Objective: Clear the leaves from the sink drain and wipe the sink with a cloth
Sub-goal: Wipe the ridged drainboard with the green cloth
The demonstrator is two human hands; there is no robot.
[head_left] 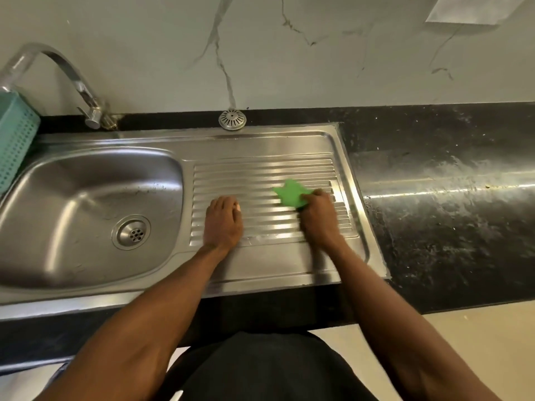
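A steel sink [86, 175] fills the left of the view, with a round drain [131, 233] in its bowl; no leaves show in the drain. To its right lies the ribbed draining board [260, 172]. My right hand [318, 218] grips a green cloth [291, 193] against the right part of the ribs. My left hand [224, 224] rests on the board's left part with its fingers curled under and nothing in it that I can see.
A curved tap [75, 82] stands at the back left beside a teal perforated basket [14, 134]. A round steel strainer cap [232, 119] sits on the black ledge behind the board. Black stone counter [448, 198] runs to the right under a marble wall.
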